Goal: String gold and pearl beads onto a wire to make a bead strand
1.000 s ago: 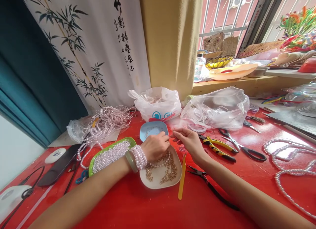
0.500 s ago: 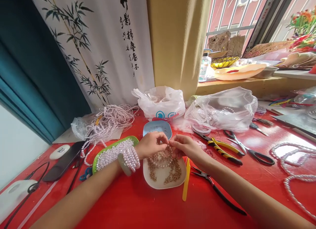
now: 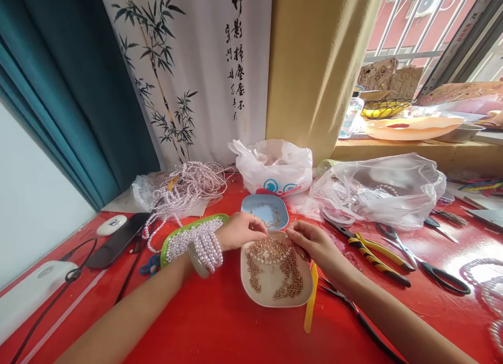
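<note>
Pinching over the far rim of the white dish (image 3: 251, 293), the left hand (image 3: 239, 231) and right hand (image 3: 314, 244) each hold fingertips pressed together, seemingly on a strand of gold beads (image 3: 275, 264) running crosswise between them, near the table's front edge.

Left hand: the left hand (image 3: 240, 230) is hovering over the far rim of the white dish (image 3: 251, 293), fingertips pinched together.
Right hand: the right hand (image 3: 314, 243) is pinching at the dish's far right edge.
Dish: gold beads (image 3: 275, 264) are lying in it.
Wrist: pearl strands (image 3: 207, 247) are wrapping it.
Nearby: a blue dish (image 3: 265, 208) is sitting just beyond; a yellow tool (image 3: 310, 298) is lying beside.
</note>
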`<action>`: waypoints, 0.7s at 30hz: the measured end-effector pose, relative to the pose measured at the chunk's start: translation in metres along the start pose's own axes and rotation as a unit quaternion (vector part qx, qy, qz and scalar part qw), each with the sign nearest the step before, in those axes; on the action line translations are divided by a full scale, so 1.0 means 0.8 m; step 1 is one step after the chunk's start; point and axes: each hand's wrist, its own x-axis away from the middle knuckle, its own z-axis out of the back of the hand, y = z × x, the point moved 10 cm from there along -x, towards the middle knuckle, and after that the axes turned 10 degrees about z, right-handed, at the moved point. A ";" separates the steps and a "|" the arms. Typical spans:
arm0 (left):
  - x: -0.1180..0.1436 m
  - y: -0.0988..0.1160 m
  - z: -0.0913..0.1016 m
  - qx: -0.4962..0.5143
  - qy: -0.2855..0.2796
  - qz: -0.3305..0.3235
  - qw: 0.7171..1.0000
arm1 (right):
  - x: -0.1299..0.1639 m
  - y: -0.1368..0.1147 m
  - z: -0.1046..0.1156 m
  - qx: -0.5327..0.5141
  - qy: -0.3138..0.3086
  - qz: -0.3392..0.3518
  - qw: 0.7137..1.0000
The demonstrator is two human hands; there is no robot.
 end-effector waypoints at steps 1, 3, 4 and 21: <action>0.000 0.001 0.007 -0.013 0.024 -0.006 1.000 | 0.000 0.001 -0.001 0.003 -0.003 0.002 1.000; 0.000 0.000 0.018 -0.014 0.060 -0.004 0.998 | 0.000 0.003 -0.003 0.008 -0.004 0.007 1.000; 0.000 -0.003 0.020 0.005 0.066 0.007 0.998 | 0.000 0.003 -0.004 0.010 -0.002 0.010 1.000; 0.005 -0.014 -0.018 0.453 -0.008 0.069 0.889 | 0.021 0.000 -0.024 0.068 0.007 0.036 0.997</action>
